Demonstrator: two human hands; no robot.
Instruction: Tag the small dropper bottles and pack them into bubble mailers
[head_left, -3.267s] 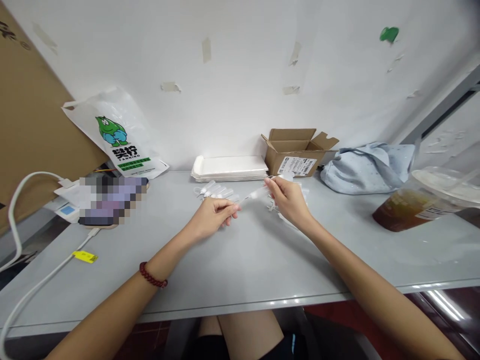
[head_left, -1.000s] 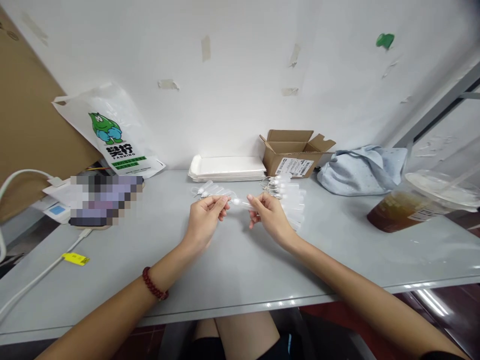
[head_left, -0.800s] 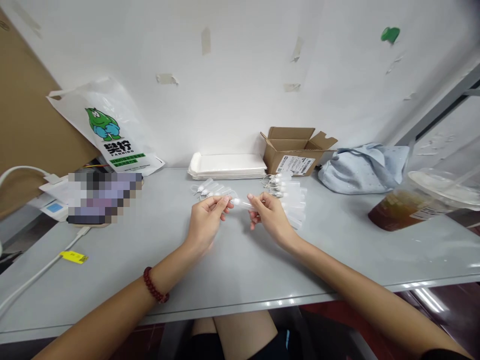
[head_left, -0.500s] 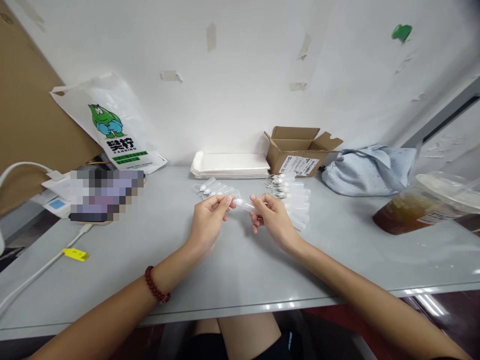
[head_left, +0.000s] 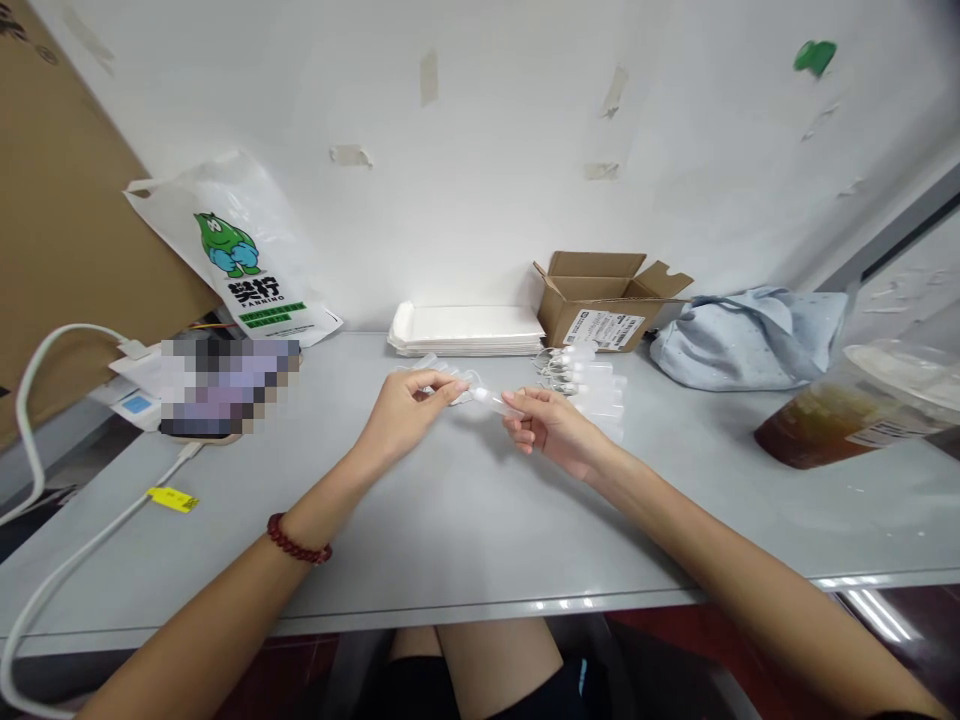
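Between my hands is a small clear plastic tube (head_left: pixel 493 401) with a white cap and a thin pale cord. My right hand (head_left: pixel 553 425) pinches its body between thumb and forefinger, the other fingers curled. My left hand (head_left: pixel 409 405) is closed in a pinch at the cap end, apparently on the cord; its fingertips stand slightly apart from the cap. Behind my left hand lie several similar tubes (head_left: pixel 427 362), partly hidden by it. A larger group of capped tubes (head_left: pixel 592 372) with cords lies behind my right hand.
A stack of white padded envelopes (head_left: pixel 469 330) and an open cardboard box (head_left: pixel 592 310) stand along the wall. Right are a light blue cloth bag (head_left: pixel 742 340) and a drink cup (head_left: pixel 814 425). Left are a phone (head_left: pixel 225 390), a white cable (head_left: pixel 97 520) and a plastic bag (head_left: pixel 247 260).
My left fingers have drawn back a little from the cap, and a bit of cord shows there. My right hand still pinches the tube. The whole view has shifted slightly.
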